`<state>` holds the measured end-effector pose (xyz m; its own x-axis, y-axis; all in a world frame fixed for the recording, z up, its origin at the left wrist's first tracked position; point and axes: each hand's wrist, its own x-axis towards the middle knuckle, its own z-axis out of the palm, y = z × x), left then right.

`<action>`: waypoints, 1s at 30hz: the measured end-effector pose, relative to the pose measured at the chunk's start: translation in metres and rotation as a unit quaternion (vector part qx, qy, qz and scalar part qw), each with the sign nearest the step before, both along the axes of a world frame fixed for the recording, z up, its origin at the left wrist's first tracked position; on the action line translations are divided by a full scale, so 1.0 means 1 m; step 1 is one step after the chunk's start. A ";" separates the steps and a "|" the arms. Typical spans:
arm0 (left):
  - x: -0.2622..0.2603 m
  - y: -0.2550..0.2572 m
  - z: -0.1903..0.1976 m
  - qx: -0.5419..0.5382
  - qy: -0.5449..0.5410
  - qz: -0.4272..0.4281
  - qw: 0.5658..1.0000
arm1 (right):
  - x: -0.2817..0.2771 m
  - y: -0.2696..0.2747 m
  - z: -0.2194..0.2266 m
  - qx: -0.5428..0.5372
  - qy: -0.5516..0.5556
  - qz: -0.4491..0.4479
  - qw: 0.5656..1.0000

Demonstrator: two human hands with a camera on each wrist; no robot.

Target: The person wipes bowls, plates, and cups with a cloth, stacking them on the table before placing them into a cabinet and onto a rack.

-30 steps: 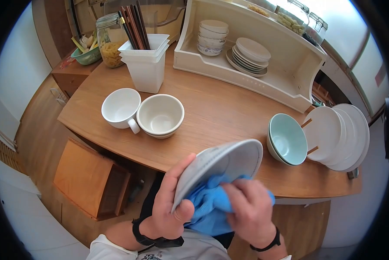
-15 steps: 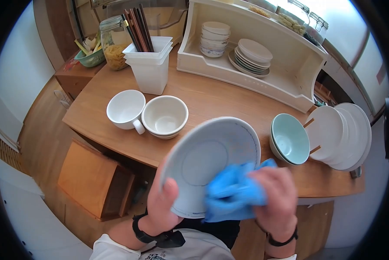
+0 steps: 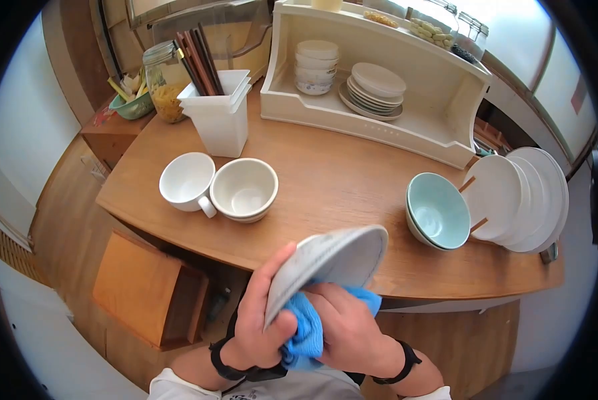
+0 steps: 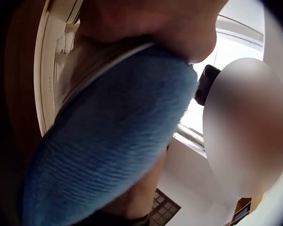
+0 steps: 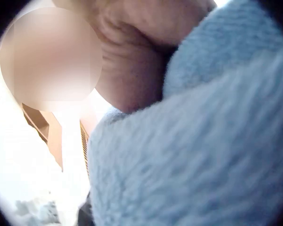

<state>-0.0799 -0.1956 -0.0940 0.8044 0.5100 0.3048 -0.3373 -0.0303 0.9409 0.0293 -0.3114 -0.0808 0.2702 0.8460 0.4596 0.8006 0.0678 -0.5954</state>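
Observation:
A wide white bowl with a thin dark line round its inside is tilted up in front of the table's near edge. My left hand grips its left side, thumb near the rim and fingers along the outside. Bunched in my right hand is a blue cloth, which is pushed into the lower part of the bowl. The right fingertips are hidden inside it. The cloth fills much of the left wrist view, below the left hand, and its fuzzy weave fills the right wrist view.
A white mug and a cream bowl stand on the wooden table. Nested green bowls and racked white plates are on the right. Behind are a chopstick holder and a cream shelf with stacked dishes.
The bowl faced up towards the head camera half a second ago and is now tipped steeply to the right. My right hand moved left with the cloth, into the bowl.

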 end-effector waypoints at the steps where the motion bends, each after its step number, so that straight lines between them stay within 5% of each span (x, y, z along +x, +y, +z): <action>1: 0.000 -0.003 0.000 -0.005 -0.027 -0.005 1.000 | 0.000 0.001 -0.003 0.029 0.088 0.046 0.995; 2: 0.000 -0.009 -0.002 -0.002 -0.027 -0.014 1.000 | 0.001 0.004 -0.003 0.033 0.088 0.038 0.995; 4: 0.000 -0.021 -0.007 0.047 -0.062 0.070 0.994 | 0.011 0.013 0.005 0.214 -0.037 0.009 0.976; 5: 0.000 -0.028 -0.006 0.096 -0.054 0.047 0.993 | 0.019 0.014 0.014 0.275 -0.131 -0.049 0.951; 8: -0.003 -0.031 -0.011 0.026 -0.058 0.015 0.998 | 0.039 0.004 0.035 0.289 -0.298 -0.161 0.895; 10: -0.011 -0.027 -0.009 -0.094 -0.024 -0.001 0.995 | 0.051 -0.012 0.041 0.255 -0.311 -0.212 0.890; 12: -0.014 -0.015 -0.012 -0.118 -0.051 0.022 0.991 | 0.077 -0.023 0.037 0.288 -0.243 -0.308 0.873; 13: -0.015 -0.012 -0.008 -0.129 -0.066 0.025 0.989 | 0.083 -0.037 0.024 0.300 -0.040 -0.317 0.899; 15: -0.013 -0.006 0.001 -0.140 -0.083 0.025 0.986 | 0.079 -0.048 0.031 0.332 0.266 -0.298 0.854; 16: -0.013 -0.004 0.005 -0.110 -0.047 0.013 0.993 | 0.075 -0.044 0.036 0.333 0.265 -0.299 0.854; 17: -0.012 -0.003 0.010 -0.080 -0.011 0.002 0.997 | 0.071 -0.039 0.041 0.284 0.206 -0.242 0.904; 18: -0.007 -0.002 0.017 0.022 0.011 0.016 1.000 | 0.066 -0.035 0.044 0.232 0.146 -0.184 0.944; 20: -0.003 0.004 0.027 0.220 0.021 -0.099 0.970 | 0.062 -0.034 0.048 0.119 0.019 -0.069 0.990; 22: -0.004 -0.004 0.025 0.209 -0.009 -0.100 0.973 | 0.067 -0.037 0.045 0.063 0.121 -0.033 0.990; 24: -0.016 -0.010 0.028 0.000 0.069 -0.042 0.997 | 0.077 -0.037 0.028 0.015 0.293 0.059 0.954; 26: -0.018 -0.019 0.023 0.010 0.016 0.048 0.999 | 0.070 -0.030 -0.003 0.069 0.439 0.075 0.893; 28: -0.010 -0.035 0.025 -0.016 -0.053 0.101 0.993 | 0.031 -0.015 -0.023 0.149 0.710 0.063 0.686; 30: -0.009 -0.023 0.000 0.037 -0.027 0.068 0.997 | 0.000 -0.007 -0.030 0.124 0.806 0.060 0.576</action>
<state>-0.0890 -0.2186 -0.0939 0.7103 0.5877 0.3874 -0.3761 -0.1483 0.9146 0.0292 -0.3186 -0.1110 0.4610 0.8657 -0.1952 -0.7974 0.3076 -0.5192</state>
